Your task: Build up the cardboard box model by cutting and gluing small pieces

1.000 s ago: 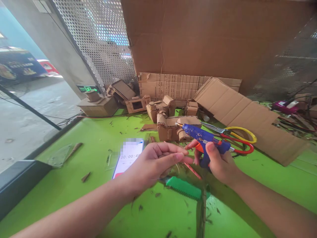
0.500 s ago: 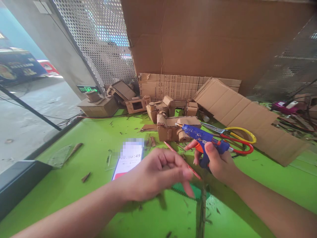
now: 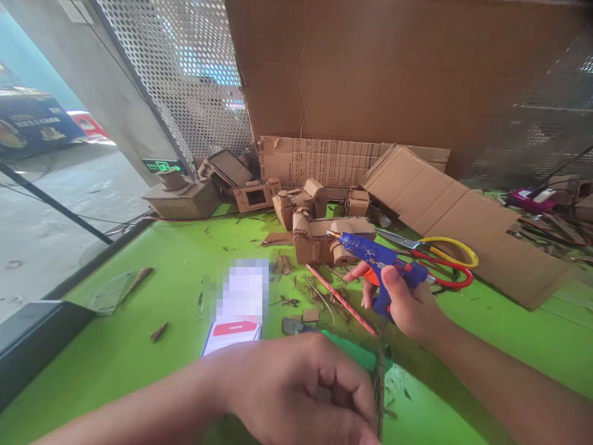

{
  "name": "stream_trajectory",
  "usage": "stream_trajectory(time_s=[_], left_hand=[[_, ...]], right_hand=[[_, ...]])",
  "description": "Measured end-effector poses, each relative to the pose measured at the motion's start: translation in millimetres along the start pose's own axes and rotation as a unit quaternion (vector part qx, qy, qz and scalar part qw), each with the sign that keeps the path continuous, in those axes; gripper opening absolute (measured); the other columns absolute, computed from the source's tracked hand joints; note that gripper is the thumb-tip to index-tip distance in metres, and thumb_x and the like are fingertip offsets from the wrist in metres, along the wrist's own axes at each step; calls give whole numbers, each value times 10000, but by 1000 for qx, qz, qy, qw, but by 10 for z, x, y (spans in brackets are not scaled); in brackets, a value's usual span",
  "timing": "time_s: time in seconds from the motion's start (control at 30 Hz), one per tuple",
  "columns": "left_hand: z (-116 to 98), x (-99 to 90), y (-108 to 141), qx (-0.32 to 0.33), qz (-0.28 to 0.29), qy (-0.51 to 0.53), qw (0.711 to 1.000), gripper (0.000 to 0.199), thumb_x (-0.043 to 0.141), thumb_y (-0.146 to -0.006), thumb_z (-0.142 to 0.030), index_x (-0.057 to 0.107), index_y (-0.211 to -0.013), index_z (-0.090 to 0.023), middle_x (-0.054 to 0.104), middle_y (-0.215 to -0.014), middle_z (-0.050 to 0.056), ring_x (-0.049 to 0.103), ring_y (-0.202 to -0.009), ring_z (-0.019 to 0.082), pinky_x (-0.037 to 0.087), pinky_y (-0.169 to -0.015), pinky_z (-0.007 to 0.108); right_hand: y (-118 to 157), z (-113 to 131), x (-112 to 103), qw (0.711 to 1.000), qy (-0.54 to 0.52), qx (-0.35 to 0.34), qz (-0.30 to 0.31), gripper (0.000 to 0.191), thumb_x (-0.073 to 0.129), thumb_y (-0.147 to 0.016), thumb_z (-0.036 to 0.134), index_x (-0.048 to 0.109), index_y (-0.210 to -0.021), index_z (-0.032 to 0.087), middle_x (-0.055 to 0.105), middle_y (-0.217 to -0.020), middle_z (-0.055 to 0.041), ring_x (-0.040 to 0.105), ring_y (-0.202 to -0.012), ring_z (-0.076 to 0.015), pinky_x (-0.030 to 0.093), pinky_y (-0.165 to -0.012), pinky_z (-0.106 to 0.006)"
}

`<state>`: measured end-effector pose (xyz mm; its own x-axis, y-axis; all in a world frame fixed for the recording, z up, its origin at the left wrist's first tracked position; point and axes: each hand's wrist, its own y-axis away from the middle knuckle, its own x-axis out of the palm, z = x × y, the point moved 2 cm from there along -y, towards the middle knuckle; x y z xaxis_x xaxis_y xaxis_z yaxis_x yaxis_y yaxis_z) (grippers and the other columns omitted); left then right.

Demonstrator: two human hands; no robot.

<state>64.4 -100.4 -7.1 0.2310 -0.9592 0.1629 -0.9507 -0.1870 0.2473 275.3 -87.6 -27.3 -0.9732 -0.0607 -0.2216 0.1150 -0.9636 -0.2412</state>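
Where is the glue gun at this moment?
In the head view, the glue gun is right of centre in the right hand, its tip showing against the cardboard block, with the scissors to its right.

From the left hand (image 3: 301, 389), a phone (image 3: 241, 309) blocks eleven o'clock, the glue gun (image 3: 370, 250) one; twelve looks passable to the cardboard block (image 3: 306, 247).

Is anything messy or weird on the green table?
Yes, it looks messy: little brown scraps are scattered across the green table, some around the pink stick, instead of gathered up. The blue glue gun in the right hand is speckled with bits, too. I can't see any spills.
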Motion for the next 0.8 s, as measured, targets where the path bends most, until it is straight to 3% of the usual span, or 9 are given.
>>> stream_trajectory(time_s=[0.17, 0.3, 0.47, 0.53, 0.63, 0.7, 0.8], left_hand=[[-48, -22, -15, -7, -5, -53, 999, 202, 634, -954, -317, 743, -861, -174, 708, -847, 65, 627, -765, 152, 478, -663, 225], [9, -11, 9, -26, -16, -58, 998, 140, 718, -869, -308, 778, -862, -182, 685, -764, 38, 600, -666, 136, 458, -571, 215], [61, 13, 19, -24, -23, -81, 996, 66, 744, -732, -140, 763, -753, -199, 604, -605, -29, 534, -519, 103, 402, -473, 200], [33, 6, 9, -14, -21, -72, 997, 49, 744, -787, -204, 786, -770, -185, 625, -641, -8, 535, -551, 106, 406, -485, 202], [-39, -20, 5, -9, -14, -65, 998, 199, 694, -895, -302, 840, -926, -169, 686, -748, 41, 540, -615, 115, 419, -525, 211], [-68, -36, 6, -24, -15, -77, 997, 233, 721, -896, -336, 847, -1015, -181, 677, -699, 36, 487, -561, 107, 361, -468, 211], [-79, -62, -16, -10, -78, -64, 995, 230, 757, -887, -380, 845, -964, -182, 686, -668, 35, 459, -528, 98, 324, -442, 206]], right_hand=[[8, -24, -5, 1000, 1, 5, 7, 549, 449, -1035, 644, 758, -1026, 191, 640, -624, -9, 563, -543, -153, 408, -523, -266], [14, -38, -12, 1000, -3, 7, 11, 540, 453, -1035, 639, 764, -1036, 197, 642, -628, -9, 552, -539, -149, 408, -529, -268], [17, -32, -15, 1000, -9, 6, 8, 542, 461, -1031, 643, 768, -1015, 197, 648, -634, -14, 572, -549, -151, 424, -542, -270], [16, -21, -11, 1000, -6, 6, 7, 549, 460, -1028, 652, 765, -1001, 195, 644, -625, -13, 561, -540, -146, 411, -527, -263], [11, -6, -1, 1000, 0, 12, 6, 558, 466, -1018, 668, 757, -995, 192, 633, -609, -6, 520, -505, -130, 377, -490, -250], [8, -2, 2, 1000, 1, 15, 6, 562, 466, -1015, 673, 753, -998, 190, 632, -607, -5, 513, -498, -127, 372, -481, -245], [11, -11, -6, 1000, 6, 9, 7, 556, 453, -1025, 662, 750, -1013, 193, 637, -617, -7, 539, -525, -133, 400, -504, -246]])
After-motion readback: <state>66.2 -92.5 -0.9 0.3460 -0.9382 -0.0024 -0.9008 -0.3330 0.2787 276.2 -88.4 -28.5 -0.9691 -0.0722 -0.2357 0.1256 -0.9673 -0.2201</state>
